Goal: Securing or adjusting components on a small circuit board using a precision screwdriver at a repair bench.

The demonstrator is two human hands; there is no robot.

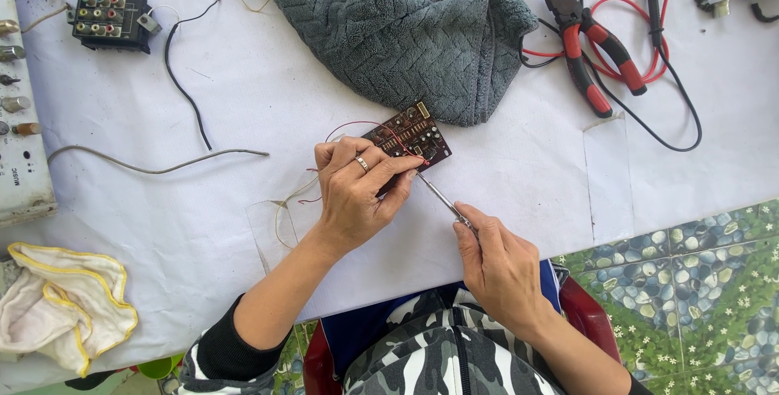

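My left hand (pixel 355 192), with a ring on one finger, grips a small brown circuit board (pixel 408 137) with thin red wires, holding it tilted over the white table cover (pixel 203 224). My right hand (pixel 497 261) holds a thin metal tool (pixel 438 196), tweezers or a small screwdriver. Its tip touches the board's near edge just beside my left fingers.
A grey towel (pixel 406 25) lies just behind the board. Red-handled pliers (pixel 588 42) and red and black probe leads sit at the right rear. A connector block (pixel 111 21), loose wires (pixel 182 78), a white device panel (pixel 16 135) and a yellow-edged rag (pixel 65 306) are on the left.
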